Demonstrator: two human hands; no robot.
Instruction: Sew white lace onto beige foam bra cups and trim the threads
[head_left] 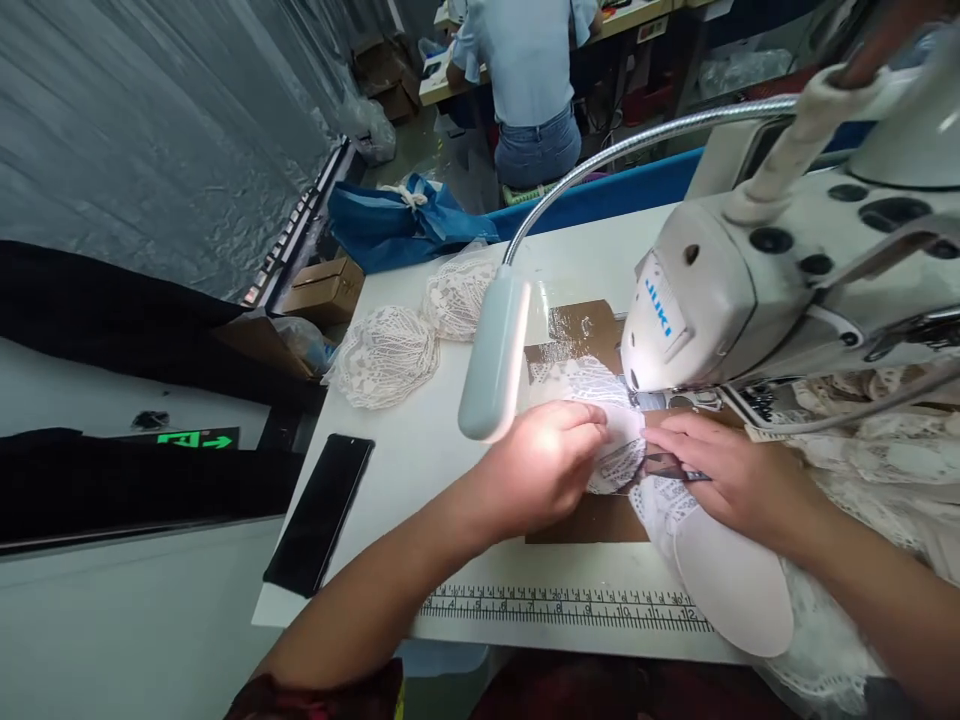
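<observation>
A white lace cup piece [619, 465] lies under the head of the white sewing machine [690, 300]. My left hand [544, 465] is closed, its fingers pinching the white fabric left of the needle area. Small dark snips [675, 470] sit under the fingers of my right hand [712, 460], which is closed around them while its fingertips touch the fabric edge. From there a lace strip and a smooth white cup [735, 580] hang toward the table's front edge. The needle itself is hidden.
Lace cups [386, 357] and a black phone [319, 515] lie on the left of the white table [405, 450]. A lamp [495, 355] hangs over my left hand. More lace [862, 450] is piled at right. A person [529, 90] sits beyond the table.
</observation>
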